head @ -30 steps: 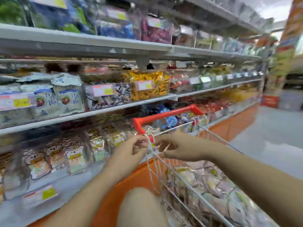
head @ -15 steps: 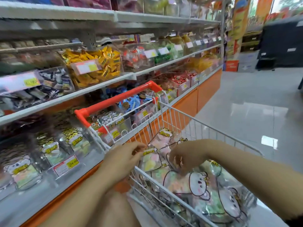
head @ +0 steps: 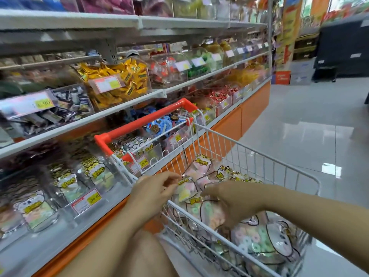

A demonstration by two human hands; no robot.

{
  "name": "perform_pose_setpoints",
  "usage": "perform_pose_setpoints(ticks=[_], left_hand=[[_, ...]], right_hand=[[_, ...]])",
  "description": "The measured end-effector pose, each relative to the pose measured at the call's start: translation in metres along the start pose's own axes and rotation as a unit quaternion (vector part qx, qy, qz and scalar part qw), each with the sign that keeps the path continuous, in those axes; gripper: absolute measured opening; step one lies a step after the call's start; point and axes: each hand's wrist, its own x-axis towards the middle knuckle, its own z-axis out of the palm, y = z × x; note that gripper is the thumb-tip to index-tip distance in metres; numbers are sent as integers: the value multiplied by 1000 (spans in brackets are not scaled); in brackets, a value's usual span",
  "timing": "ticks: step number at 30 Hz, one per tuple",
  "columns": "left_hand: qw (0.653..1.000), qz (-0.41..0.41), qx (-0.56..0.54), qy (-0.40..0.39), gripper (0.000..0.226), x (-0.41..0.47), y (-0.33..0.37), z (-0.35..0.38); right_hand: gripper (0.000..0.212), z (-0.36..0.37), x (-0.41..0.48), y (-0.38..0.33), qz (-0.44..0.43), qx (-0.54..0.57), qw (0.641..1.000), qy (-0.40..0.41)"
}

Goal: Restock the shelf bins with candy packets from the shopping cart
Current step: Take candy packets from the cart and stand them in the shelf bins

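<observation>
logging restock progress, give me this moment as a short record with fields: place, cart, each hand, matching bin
place: shop aisle, candy shelves on the person's left
cart: white wire, red handle, piled with candy packets
left hand: fingers pinch a pastel packet at the cart's near corner
right hand: lies on packets in the cart; grip hidden
matching bin: lower shelf, holds similar packets
progress: pinched packet not yet out of the cart
</observation>
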Motion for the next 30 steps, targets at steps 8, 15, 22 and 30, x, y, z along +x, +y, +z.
perform_pose_setpoints(ticks=[8,15,22,30], left_hand=[[966,243,90,5,67,-24,61,-2],[953,263,134,72,28,-24,54,-3],[988,118,59,87,6,-15,33,-14],[989,10,-134,55,9,-11,45,-21]], right_hand=[[65,-62,-13,-2,-32,219,972,83],[79,-57,-38,5,5,249,967,48],[47,-8,-62,23,40,17,995,-86],[75,17,-44,13,82,-41,989,-117]])
